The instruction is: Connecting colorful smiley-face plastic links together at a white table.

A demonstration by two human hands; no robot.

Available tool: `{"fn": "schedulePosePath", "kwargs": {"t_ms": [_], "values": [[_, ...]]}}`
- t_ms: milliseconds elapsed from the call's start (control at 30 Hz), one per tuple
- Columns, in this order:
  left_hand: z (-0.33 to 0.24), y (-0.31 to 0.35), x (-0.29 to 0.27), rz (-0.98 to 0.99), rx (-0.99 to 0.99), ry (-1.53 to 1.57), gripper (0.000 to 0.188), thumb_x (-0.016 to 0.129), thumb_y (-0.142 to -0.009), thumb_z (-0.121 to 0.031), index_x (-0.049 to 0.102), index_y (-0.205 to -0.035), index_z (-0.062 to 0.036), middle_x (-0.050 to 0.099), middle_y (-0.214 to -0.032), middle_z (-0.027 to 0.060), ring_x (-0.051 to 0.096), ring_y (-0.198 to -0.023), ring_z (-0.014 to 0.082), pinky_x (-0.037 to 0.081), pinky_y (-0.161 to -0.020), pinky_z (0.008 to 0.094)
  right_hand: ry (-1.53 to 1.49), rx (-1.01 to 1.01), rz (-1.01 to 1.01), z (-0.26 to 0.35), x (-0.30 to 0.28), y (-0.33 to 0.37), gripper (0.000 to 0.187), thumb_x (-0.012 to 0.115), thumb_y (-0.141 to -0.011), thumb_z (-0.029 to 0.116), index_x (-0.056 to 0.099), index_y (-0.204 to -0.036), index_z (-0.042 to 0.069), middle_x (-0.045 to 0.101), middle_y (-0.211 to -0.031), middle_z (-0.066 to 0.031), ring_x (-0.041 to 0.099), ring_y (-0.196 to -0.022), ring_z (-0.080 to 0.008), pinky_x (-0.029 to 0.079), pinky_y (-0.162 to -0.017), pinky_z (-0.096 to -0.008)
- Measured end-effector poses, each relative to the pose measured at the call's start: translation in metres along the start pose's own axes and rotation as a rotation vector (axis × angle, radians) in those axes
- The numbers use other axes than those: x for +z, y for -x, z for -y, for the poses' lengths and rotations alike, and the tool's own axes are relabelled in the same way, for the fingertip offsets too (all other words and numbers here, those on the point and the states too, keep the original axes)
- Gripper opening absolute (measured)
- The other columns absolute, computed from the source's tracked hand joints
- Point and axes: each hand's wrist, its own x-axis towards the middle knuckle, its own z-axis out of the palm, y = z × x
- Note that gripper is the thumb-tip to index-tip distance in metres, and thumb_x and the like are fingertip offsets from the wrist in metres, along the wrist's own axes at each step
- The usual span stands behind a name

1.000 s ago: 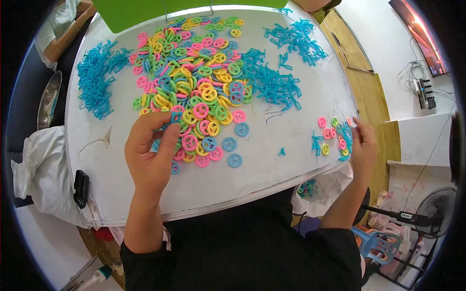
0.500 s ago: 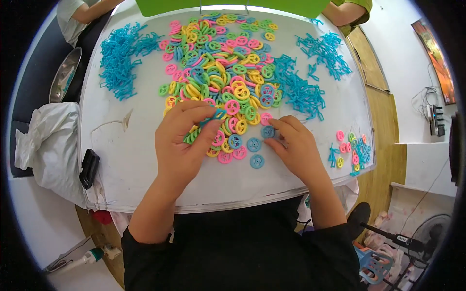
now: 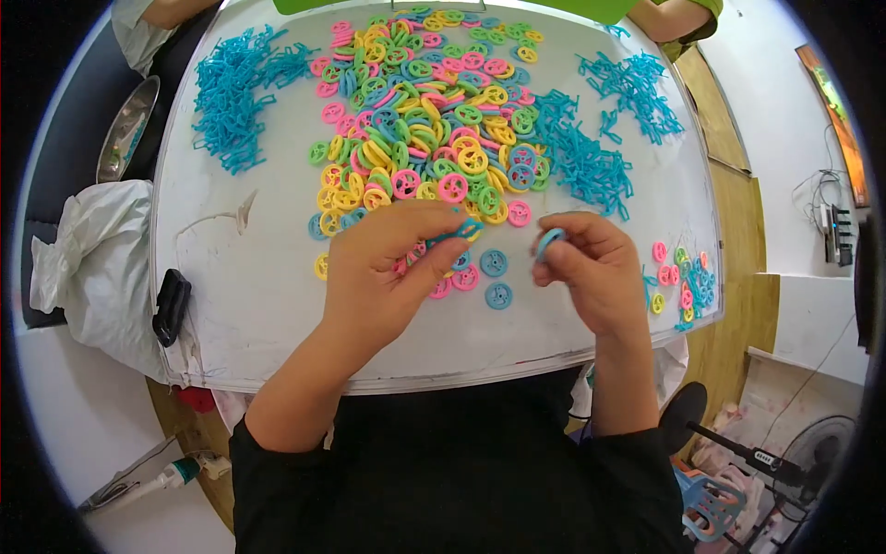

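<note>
My left hand (image 3: 383, 277) is closed, with small teal plastic pieces (image 3: 469, 227) pinched between thumb and fingers; how many cannot be told. To its right, my right hand (image 3: 595, 272) grips a blue spoked plastic wheel (image 3: 551, 242) by its edge, tilted nearly edge-on. Both hands hover over the near side of a heap of pink, yellow, green and blue spoked wheels (image 3: 452, 187). Between the hands, a blue wheel (image 3: 494, 263) lies flat on the table, with another blue wheel (image 3: 498, 295) just nearer. My left hand hides part of the heap.
Teal pieces lie in piles at the left (image 3: 231, 102), right of the heap (image 3: 586, 152) and far right (image 3: 637, 88). A small mixed cluster (image 3: 688, 286) sits by the white table's right edge. A black case (image 3: 171, 307) rests at the left edge. Another person's arms (image 3: 666, 20) show at the far side.
My right hand has lifted the blue wheel off the table and turned it edge-on. My left hand has moved right, toward it, still holding the teal pieces.
</note>
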Motion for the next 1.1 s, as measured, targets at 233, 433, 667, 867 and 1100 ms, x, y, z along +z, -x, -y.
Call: {"fn": "schedulePosePath", "kwargs": {"t_ms": [233,433,667,867,1100], "values": [[-0.004,0.006,0.010,0.062,-0.088,0.211,0.018,0.074,-0.084,-0.003,0.072,-0.102,-0.0016,0.072,-0.095,0.0113,0.069,-0.085,0.0215,0.053,-0.072,0.0302,-0.216,-0.043,0.143,-0.014,0.036,-0.007,0.016,0.065,-0.095,0.010,0.062,-0.107,-0.001,0.069,-0.103,-0.0131,0.070,-0.092,-0.0208,0.061,-0.080,-0.0346],[0.002,0.012,0.010,-0.010,0.169,-0.181,0.026,0.077,-0.079,0.000,0.073,-0.104,-0.0038,0.071,-0.103,0.0130,0.068,-0.084,0.0239,0.054,-0.074,0.0316,-0.321,-0.044,-0.017,-0.022,0.054,0.000,0.012,0.062,-0.098,0.012,0.059,-0.103,0.001,0.069,-0.101,-0.0110,0.071,-0.088,-0.0195,0.062,-0.079,-0.0363],[-0.007,0.011,0.010,-0.028,0.422,-0.417,0.029,0.077,-0.077,-0.006,0.072,-0.105,-0.0058,0.071,-0.105,0.0104,0.069,-0.088,0.0260,0.055,-0.070,0.0360,-0.210,-0.078,-0.086,-0.016,0.058,0.005,0.016,0.062,-0.098,0.009,0.057,-0.110,0.000,0.068,-0.094,-0.0096,0.070,-0.083,-0.0172,0.062,-0.074,-0.0344],[-0.011,0.010,0.008,0.032,0.080,-0.167,0.042,0.085,-0.073,-0.008,0.069,-0.112,-0.0062,0.067,-0.110,0.0098,0.067,-0.091,0.0265,0.053,-0.077,0.0355,0.141,-0.298,-0.013,-0.020,0.042,0.007,0.027,0.063,-0.094,0.000,0.059,-0.121,-0.003,0.067,-0.099,-0.0081,0.068,-0.086,-0.0160,0.058,-0.079,-0.0309],[-0.009,0.007,0.003,0.123,0.147,-0.160,0.046,0.085,-0.075,-0.015,0.064,-0.116,-0.0076,0.064,-0.118,0.0099,0.066,-0.100,0.0269,0.052,-0.081,0.0356,0.480,-0.447,0.122,-0.005,0.030,0.015,0.042,0.066,-0.088,-0.005,0.060,-0.129,-0.002,0.062,-0.100,-0.0093,0.067,-0.082,-0.0158,0.056,-0.075,-0.0271]]}}
